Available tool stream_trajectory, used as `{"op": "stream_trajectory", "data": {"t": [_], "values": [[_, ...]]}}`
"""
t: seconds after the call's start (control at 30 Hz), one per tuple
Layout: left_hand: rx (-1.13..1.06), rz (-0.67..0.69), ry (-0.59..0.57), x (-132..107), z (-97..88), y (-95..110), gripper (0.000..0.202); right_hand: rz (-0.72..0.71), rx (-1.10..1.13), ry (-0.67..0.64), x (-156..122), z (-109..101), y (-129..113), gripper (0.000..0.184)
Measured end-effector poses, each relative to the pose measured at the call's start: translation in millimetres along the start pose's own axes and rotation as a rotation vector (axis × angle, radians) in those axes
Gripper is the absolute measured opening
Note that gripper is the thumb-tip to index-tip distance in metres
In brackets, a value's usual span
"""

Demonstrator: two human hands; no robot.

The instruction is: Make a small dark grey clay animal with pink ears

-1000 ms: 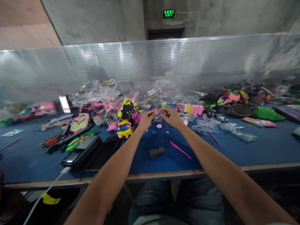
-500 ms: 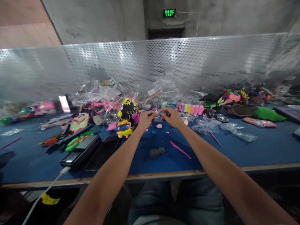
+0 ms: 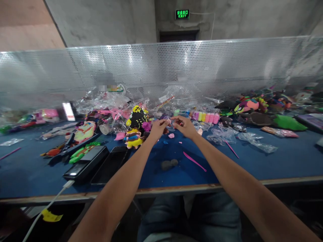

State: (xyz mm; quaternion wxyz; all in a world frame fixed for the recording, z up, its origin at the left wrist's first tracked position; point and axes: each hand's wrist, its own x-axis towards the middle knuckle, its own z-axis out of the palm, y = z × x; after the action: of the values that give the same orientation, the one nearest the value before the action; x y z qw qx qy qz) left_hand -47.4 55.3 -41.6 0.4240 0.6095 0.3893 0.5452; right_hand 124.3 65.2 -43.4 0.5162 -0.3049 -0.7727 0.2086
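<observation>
Where the blue surface [image 3: 252, 158] lay crowded, clear plastic bags [image 3: 224, 134], a row of clay sticks [image 3: 205, 117] and a yellow-and-black clay figure [image 3: 137, 118] ringed the hands. Left hand [image 3: 157, 128] and right hand [image 3: 185, 126] met fingertip to fingertip above a pink clay bit [image 3: 171, 135]; whether either grip pinched anything could not be told. A pink sculpting tool [image 3: 194, 161] lay nearer, slanting from far-left to near-right, beside a grey clay lump [image 3: 169, 164].
</observation>
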Motion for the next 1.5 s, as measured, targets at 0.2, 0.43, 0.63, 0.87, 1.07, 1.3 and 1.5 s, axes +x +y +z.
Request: {"op": "stream_trajectory", "data": {"t": [0.2,0.43,0.63,0.87,1.07,1.3,1.5], "values": [[-0.080,0.020,0.003,-3.4,2.1,6.3,0.039,0.088,0.129,-0.014,1.2,6.4,1.0,0.043],[-0.116,0.000,-0.010,-5.6,1.7,9.1,0.040,0.174,0.236,0.010,2.5,9.7,-0.4,0.045],[-0.102,0.002,-0.034,-4.7,1.9,7.0,0.045,0.211,0.290,0.058,3.0,7.6,-1.2,0.044],[-0.016,0.043,0.044,-2.8,-1.2,5.8,0.036,0.231,0.297,0.010,3.0,5.2,-4.6,0.046],[0.006,0.042,0.015,-3.0,-1.4,6.1,0.034,0.241,0.246,0.054,4.3,2.1,-3.1,0.041],[0.028,0.032,0.002,-4.0,0.9,4.2,0.043,0.254,0.230,0.085,3.1,3.9,-5.1,0.044],[0.076,0.025,0.045,-5.5,0.4,10.1,0.036,0.273,0.213,0.040,4.3,2.8,-1.1,0.048]]}}
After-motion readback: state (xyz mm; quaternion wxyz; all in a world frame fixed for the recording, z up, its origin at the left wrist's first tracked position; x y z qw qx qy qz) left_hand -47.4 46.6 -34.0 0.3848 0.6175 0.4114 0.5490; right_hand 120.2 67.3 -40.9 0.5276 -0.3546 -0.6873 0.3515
